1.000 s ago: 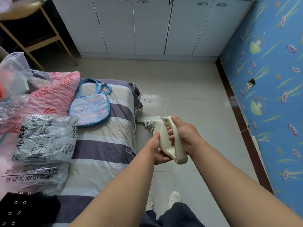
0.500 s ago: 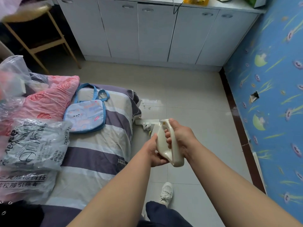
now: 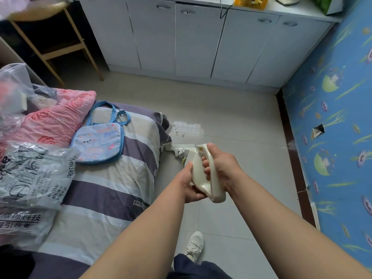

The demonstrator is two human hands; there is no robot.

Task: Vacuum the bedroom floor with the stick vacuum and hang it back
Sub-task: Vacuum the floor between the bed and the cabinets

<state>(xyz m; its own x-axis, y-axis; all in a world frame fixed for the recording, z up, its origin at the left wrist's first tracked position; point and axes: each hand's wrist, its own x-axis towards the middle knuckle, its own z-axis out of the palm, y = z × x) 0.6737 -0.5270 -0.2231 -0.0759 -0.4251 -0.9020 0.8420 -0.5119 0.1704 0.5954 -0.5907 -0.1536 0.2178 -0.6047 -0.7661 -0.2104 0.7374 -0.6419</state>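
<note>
Both hands on the stick vacuum [image 3: 197, 174], its floor head [image 3: 182, 148] down on the floor [image 3: 231, 121] at the corner of the bed [image 3: 104, 190].

The right hand [image 3: 223, 168] wraps the grip and the left hand [image 3: 188, 186] cups the body. The head sits just beside the hanging sheet corner [image 3: 164, 125], so it may suck in the cloth and jam. A fast push could scatter the scraps [image 3: 179, 133] ahead. On the bed, one clear bag [image 3: 52, 121] holds a pink quilt and the printed bag [image 3: 34, 174] something grey. The blue tote [image 3: 98, 143] hides its contents.
</note>
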